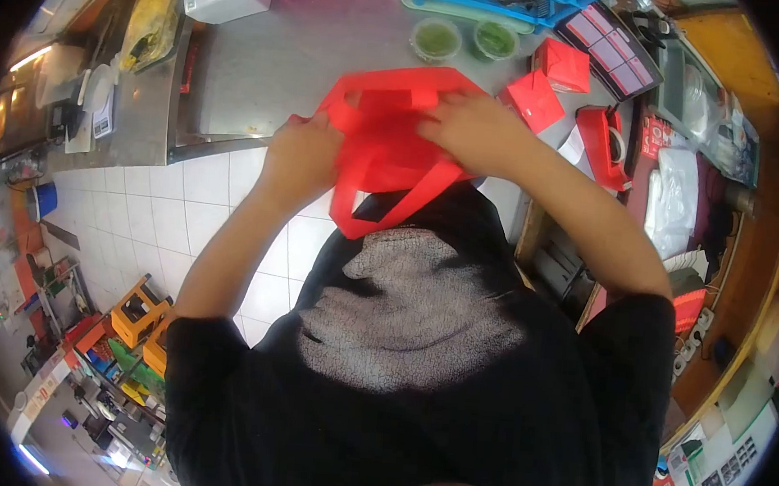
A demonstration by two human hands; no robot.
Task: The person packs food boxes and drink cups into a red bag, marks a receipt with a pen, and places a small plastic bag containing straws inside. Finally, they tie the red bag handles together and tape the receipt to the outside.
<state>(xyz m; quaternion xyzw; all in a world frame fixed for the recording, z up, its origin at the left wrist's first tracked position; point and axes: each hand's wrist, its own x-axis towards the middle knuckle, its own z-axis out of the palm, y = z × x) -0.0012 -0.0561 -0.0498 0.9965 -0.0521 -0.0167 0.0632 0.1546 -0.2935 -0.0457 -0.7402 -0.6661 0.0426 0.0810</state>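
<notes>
My bag (387, 144) is plain bright red, like the two boxes (545, 82) and tape dispenser (602, 145). The counter (285, 64) is dull grey, my shirt (417, 362) black with a faded grey patch, the two tubs (462, 39) green.

Matt red cloth bag (387, 144) — brushed steel counter (285, 64)

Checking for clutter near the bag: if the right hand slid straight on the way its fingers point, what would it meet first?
The right hand lies on the red bag, fingers pointing toward the left hand. Going straight on, it would cross the bag's fabric and likely meet that left hand first, though depth is hard to judge.
</notes>
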